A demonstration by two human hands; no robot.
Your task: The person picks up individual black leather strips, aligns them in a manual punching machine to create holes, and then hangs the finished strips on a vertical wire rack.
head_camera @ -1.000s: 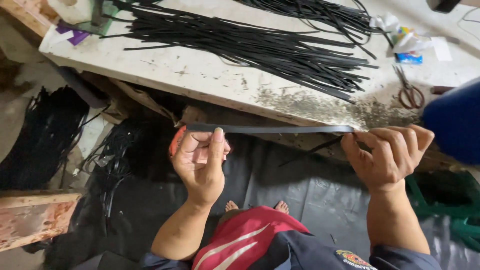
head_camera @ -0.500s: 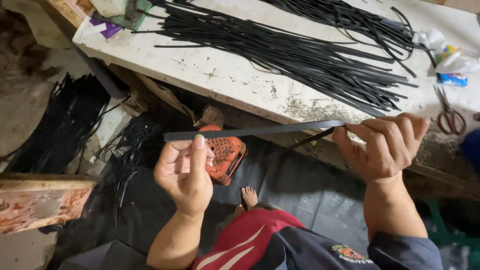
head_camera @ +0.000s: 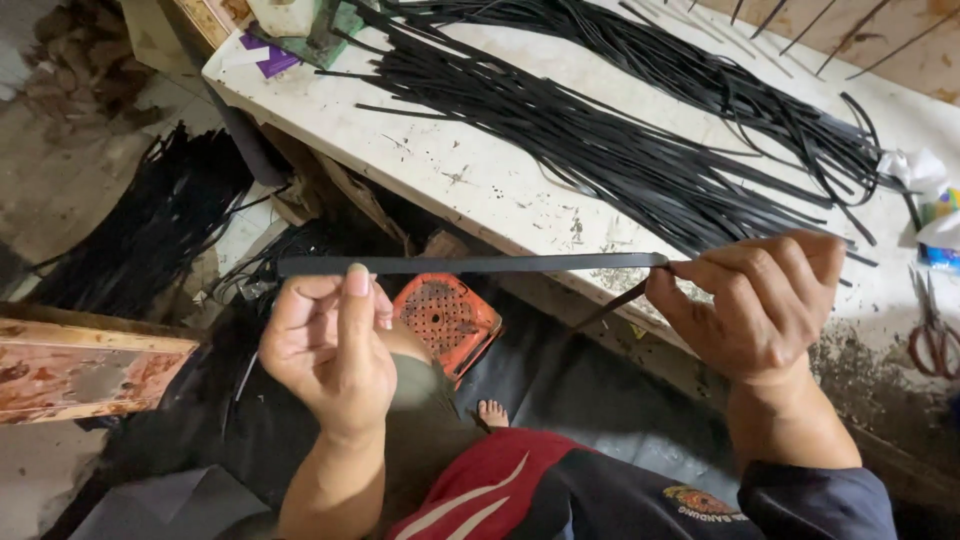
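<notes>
A flat black strip (head_camera: 480,264) runs level between my two hands, in front of the worktable's edge. My right hand (head_camera: 760,300) pinches its right end between thumb and fingers. My left hand (head_camera: 330,340) is under the strip near its left end, fingers loosely curled, thumb tip touching the strip's lower edge; the strip's tip pokes out past it to the left. A large spread of similar black strips (head_camera: 620,130) lies across the white worktable (head_camera: 470,180) above my hands.
An orange perforated plastic stool (head_camera: 445,320) sits on black sheeting below the strip. More black strips (head_camera: 160,230) are heaped on the floor at left beside a reddish wooden plank (head_camera: 90,365). Red-handled scissors (head_camera: 932,335) lie at the table's right edge. My bare foot (head_camera: 492,411) shows below.
The view has shifted so the table sits further right and lower. My left hand has slid along the strip and loosened, and the orange stool is uncovered.
</notes>
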